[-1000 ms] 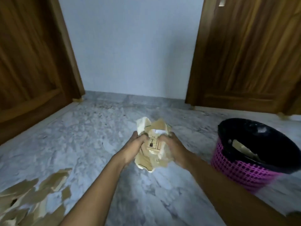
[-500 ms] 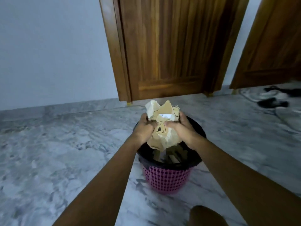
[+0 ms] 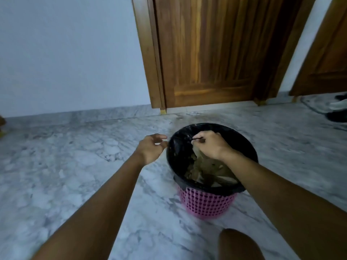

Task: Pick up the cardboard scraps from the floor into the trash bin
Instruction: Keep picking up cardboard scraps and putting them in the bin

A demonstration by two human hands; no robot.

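A pink mesh trash bin with a black liner stands on the marble floor at centre right. Brown cardboard scraps lie inside it. My right hand is over the bin's mouth, fingers curled, its underside touching a pale scrap; whether it grips that scrap is not clear. My left hand hovers just left of the bin's rim, fingers apart and holding nothing.
A wooden door stands closed behind the bin, and a second door is at the far right. Dark shoes lie on the floor at the right edge. My knee shows at the bottom. Grey marble floor spreads left.
The crumpled cardboard bundle held in both hands has gone down into the bin. My left hand has let go and moved left of the rim; my right hand stays over the bin.
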